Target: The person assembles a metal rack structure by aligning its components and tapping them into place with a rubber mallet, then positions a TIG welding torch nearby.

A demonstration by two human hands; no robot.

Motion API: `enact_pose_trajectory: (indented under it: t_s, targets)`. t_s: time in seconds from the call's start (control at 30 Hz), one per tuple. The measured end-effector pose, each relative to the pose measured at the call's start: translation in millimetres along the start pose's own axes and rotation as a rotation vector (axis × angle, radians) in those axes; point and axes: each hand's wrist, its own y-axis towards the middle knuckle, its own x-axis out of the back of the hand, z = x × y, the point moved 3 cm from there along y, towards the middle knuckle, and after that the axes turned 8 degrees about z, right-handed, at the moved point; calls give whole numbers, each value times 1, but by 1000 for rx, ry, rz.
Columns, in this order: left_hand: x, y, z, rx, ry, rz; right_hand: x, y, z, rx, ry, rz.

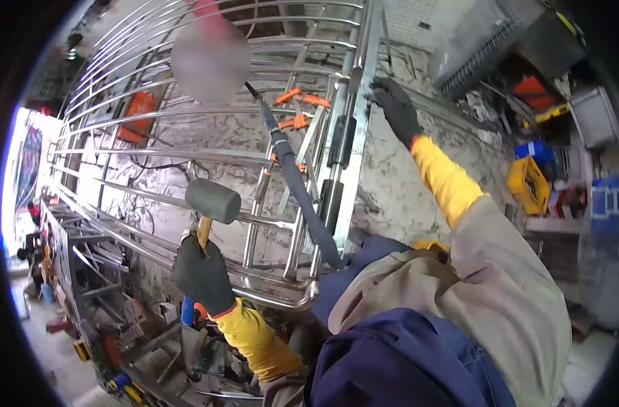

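Note:
In my left hand, which wears a dark glove, is a rubber mallet. My fingers wrap around its wooden handle, and the dark head points up above the shiny metal tube frame. Further up, my gloved right hand reaches to the edge of a long flat metal bar beside the frame. Its fingers look stretched out, with the tips touching the bar or very close to it. Black sleeves cover parts of the frame's tube near that bar. Yellow cuffs cover both my wrists.
Orange clamps sit among the tubes, and a dark wrapped cable crosses the frame. Another person, blurred, is at the far side. A yellow bin and a blue bin stand right. Tools and metal racks crowd the lower left.

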Motion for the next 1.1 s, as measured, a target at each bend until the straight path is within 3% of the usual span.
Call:
enact_pose_trajectory:
  t_s: [0.03, 0.1, 0.17, 0.2, 0.23, 0.33, 0.37, 0.43, 0.57, 0.63, 0.77, 0.83, 0.9, 1.1]
  targets:
    - [-1, -1, 1, 54, 41, 88, -4, 8, -2, -8, 113, 29]
    - [-1, 0, 1, 5, 71, 76, -12, 15, 2, -49, 99, 23]
    - [-4, -1, 4, -120, -17, -36, -17, 23, 16, -66, -166, 45]
    - [-3, -1, 3, -31, 11, 83, -21, 26, 22, -117, -183, 29]
    - [-3, -3, 1, -56, 4, 92, -24, 30, 22, -4, -302, -20]
    - [2, -5, 4, -116, -59, 75, -16, 21, 24, -20, -279, -114]
    - [1, -6, 3, -140, -65, 63, -12, 18, 16, 42, -22, -177]
    - [1, -8, 5, -136, -92, 22, -6, 10, 13, -65, 178, -363]
    - [-1, -10, 8, -193, -205, -39, -3, -7, 1, -55, 345, -391]
    - [0, -10, 7, -203, -204, -41, -9, 4, 4, 86, 96, -256]
    - [-2, -10, 8, -219, -195, -61, -26, 29, 19, 35, -174, -77]
    - [-1, -10, 8, -215, -188, -52, -32, 41, 15, 59, -113, -70]
    - [-2, -9, 8, -204, -178, -36, -31, 59, 1, -107, -122, 16]
    - [-3, -9, 8, -189, -132, -22, -20, 90, -24, -98, -371, 138]
